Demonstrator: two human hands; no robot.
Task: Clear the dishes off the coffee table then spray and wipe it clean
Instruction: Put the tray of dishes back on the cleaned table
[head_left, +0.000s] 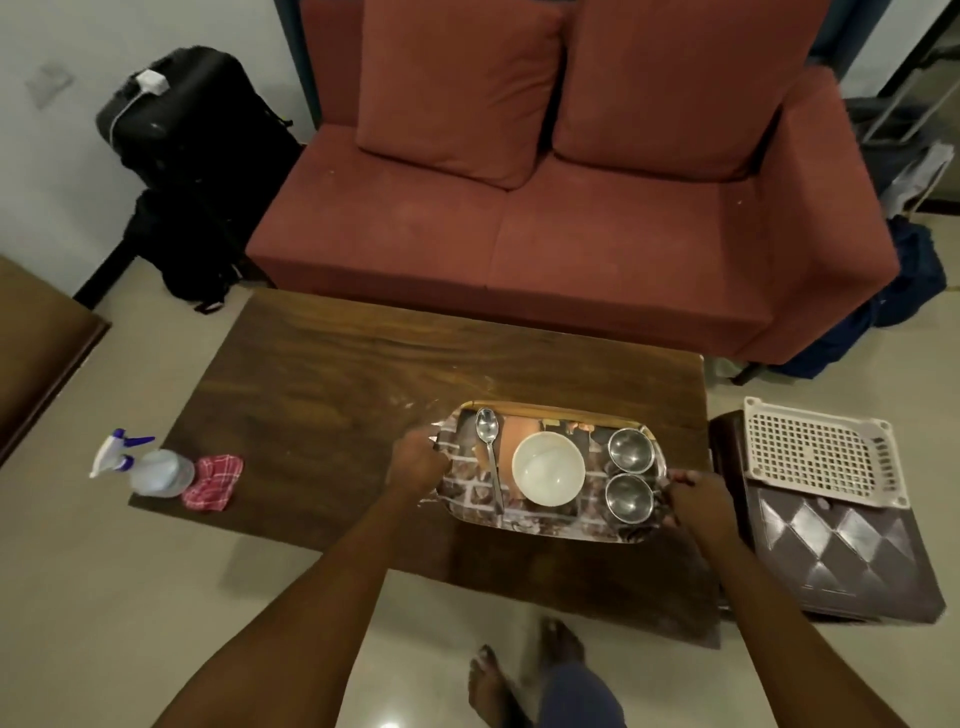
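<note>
A black suitcase (197, 130) stands by the wall at 10 o'clock. On the dark wooden surface (322, 384), at its 8 o'clock corner, are a clear spray bottle (156, 470) with a white and purple trigger head and, touching it at its 3 o'clock, a crumpled red checked cloth (213, 480). A red sofa (597, 244) with two back cushions runs along the surface's 12 o'clock edge. At 6 o'clock the person's bare feet (519, 670) are on the pale tiled floor, close to the near edge. At 3 o'clock a brown padded stool (841, 556) sits just beside the surface, with a white perforated plastic basket (821, 452) lying on its far part. A blue bag (914, 270) slumps by the sofa's arm at 2 o'clock.

The patterned tray (550, 525) is over the surface's right half, toward 4 o'clock; whether it rests there or is held just above cannot be told. On it, from the left: a steel spoon (491, 457) lying lengthwise, a white bowl (548, 467), and two steel cups, one at 12 o'clock (630, 449) and the other touching it at 6 o'clock (629, 498).

The left hand (415, 465) grips the tray's 9 o'clock rim, fingers curled round the edge. The right hand (693, 499) grips the 3 o'clock rim in the same way, close to the stool.
</note>
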